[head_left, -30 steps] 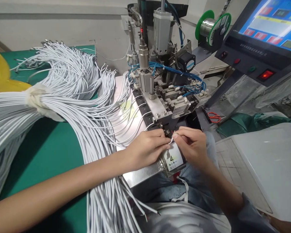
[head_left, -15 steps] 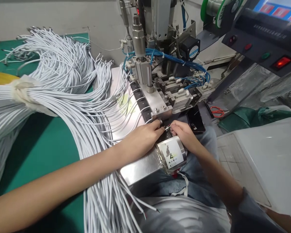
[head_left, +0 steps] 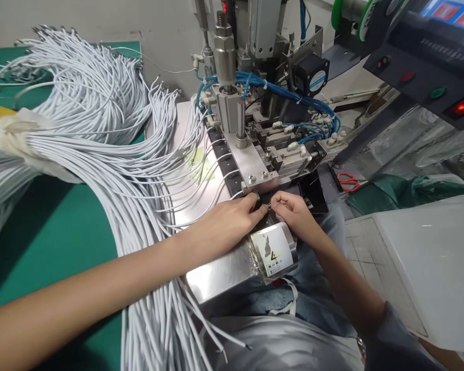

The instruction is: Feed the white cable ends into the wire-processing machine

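Note:
My left hand (head_left: 239, 219) is closed at the front end of the machine's black rail, its thumb and fingers pinching the end of a white cable. Facing it, my right hand (head_left: 292, 211) pinches the thin wire ends (head_left: 269, 206) that stick out from that cable. The fingertips of both hands almost meet, and they hide most of the cable end. Just behind them stands the metal clamp block (head_left: 251, 162) of the machine. Several white cables (head_left: 216, 198) run from the rail leftward into a large bundle (head_left: 112, 170).
A cloth tie (head_left: 19, 136) binds the bundle on the green mat (head_left: 54, 221). Below my hands sits a labelled metal cylinder (head_left: 274, 250). A small black tray (head_left: 313, 193) and red-handled scissors (head_left: 348, 180) are to the right. A control panel (head_left: 421, 67) hangs upper right.
My fingertips have drawn slightly closer together, and less of the white cable end shows between them. The view has shifted a little; the machine and the bundle stay as they were.

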Demonstrator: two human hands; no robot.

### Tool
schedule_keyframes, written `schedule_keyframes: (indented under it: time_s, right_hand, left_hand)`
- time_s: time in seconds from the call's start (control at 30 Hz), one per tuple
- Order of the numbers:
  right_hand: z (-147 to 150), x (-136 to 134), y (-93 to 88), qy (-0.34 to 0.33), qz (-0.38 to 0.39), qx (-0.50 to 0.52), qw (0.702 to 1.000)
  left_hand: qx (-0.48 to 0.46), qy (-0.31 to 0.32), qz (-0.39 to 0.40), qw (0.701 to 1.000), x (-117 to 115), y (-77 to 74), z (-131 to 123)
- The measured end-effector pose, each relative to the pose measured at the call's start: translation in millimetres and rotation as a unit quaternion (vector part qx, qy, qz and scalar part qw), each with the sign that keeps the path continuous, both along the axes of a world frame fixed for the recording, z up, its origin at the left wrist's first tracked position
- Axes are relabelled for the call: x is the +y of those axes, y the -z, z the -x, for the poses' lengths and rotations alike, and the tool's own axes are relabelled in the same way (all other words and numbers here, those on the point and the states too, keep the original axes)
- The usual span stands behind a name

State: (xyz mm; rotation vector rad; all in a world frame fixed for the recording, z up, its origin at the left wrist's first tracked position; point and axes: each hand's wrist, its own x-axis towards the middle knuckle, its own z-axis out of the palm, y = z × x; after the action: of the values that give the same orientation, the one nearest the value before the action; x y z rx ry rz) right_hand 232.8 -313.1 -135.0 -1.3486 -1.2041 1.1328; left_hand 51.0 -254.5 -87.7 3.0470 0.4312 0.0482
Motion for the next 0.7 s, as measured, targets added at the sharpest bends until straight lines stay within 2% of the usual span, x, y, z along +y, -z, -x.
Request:
schedule_keyframes:
  time_s: [0.33, 0.57, 0.7]
  right_hand:
    - [2, 3, 8.7, -0.01, 0.057, 0.104, 0.993]
    - [4, 0, 0.0, 0.063, 0.014, 0.051, 0.997]
    - [4, 2, 2.0, 0.061, 0.025, 0.029, 0.997]
  left_hand:
    - [0.026, -0.006, -0.018, 0.999, 1, -2.5, -2]
    - [0.01, 0.013, -0.047, 0.999, 3, 5.5, 1]
    - [0.004, 0.011, -0.05, 0.999, 3, 7.5, 0]
